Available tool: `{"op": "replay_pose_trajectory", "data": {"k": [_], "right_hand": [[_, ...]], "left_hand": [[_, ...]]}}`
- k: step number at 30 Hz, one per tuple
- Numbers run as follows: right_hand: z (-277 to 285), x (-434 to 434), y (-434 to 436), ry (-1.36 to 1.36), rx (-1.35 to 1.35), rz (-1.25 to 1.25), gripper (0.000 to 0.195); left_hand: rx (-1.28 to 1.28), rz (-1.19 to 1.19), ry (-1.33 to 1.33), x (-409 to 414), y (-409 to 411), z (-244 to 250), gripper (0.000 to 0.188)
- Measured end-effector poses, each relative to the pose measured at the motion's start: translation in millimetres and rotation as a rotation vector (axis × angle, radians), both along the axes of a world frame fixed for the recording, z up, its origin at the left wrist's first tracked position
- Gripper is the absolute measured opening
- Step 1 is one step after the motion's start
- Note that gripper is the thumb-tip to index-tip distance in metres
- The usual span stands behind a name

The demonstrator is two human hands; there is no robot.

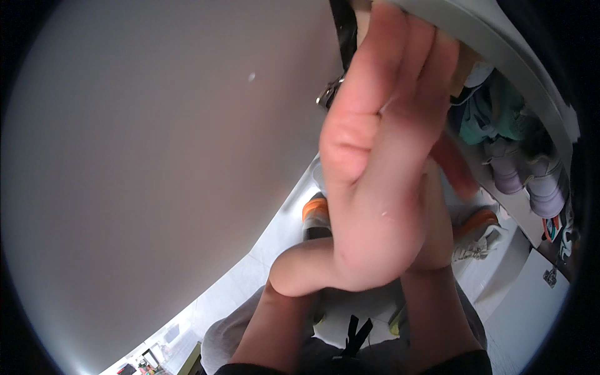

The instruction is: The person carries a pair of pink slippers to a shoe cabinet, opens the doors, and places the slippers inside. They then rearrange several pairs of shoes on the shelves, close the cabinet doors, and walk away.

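My left hand (375,211) fills the middle of the view, close to the camera and blurred. Its fingers run upward, side by side and bent, to a pale curved panel edge (487,33) at the top. Whether the fingertips touch that edge or grip something is hidden. Behind it is my right hand (433,211), mostly covered; one reddish, blurred finger (454,168) sticks out to the right. I cannot tell what the right hand holds. Beyond the hands, at the right, an open shoe cabinet shows lavender shoes (546,187) and green shoes (497,117) on its shelf.
A large grey panel (164,140) takes up the left side, with a metal fitting (330,93) near its upper edge. Below lie pale floor tiles (234,281) and an orange-and-grey shoe (315,213). A white cabinet door (520,304) with a hinge (549,277) stands at lower right.
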State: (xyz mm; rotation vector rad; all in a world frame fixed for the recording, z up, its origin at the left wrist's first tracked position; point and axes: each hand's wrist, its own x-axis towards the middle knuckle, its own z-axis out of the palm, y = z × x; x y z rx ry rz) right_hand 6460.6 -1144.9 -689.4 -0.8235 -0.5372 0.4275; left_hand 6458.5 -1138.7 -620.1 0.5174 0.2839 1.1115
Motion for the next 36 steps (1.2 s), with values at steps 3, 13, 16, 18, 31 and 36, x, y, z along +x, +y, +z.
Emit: {"op": "replay_pose_trajectory", "data": {"k": [3, 13, 16, 18, 31, 36], "right_hand": [[0, -3, -5, 0.018, 0.025, 0.006, 0.008], [-18, 40, 51, 0.004, 0.101, 0.211, 0.009], [-24, 53, 61, 0.007, 0.104, 0.271, 0.009], [-26, 56, 59, 0.007, 0.108, 0.293, 0.009], [-34, 69, 73, 0.001, 0.163, 0.448, 0.011], [-37, 63, 82, 0.004, 0.191, 0.491, 0.011]], "left_hand": [[0.007, -0.013, 0.007, 0, 1, -1, 0.049], [0.108, -0.060, 0.010, -11, 4, -20, 0.056], [0.114, -0.065, 0.055, -11, 1, -19, 0.061], [0.071, -0.028, 0.046, -9, -2, -18, 0.056], [0.072, 0.005, 0.064, -9, -1, -20, 0.058], [0.092, -0.002, 0.063, -9, 0, -22, 0.058]]}}
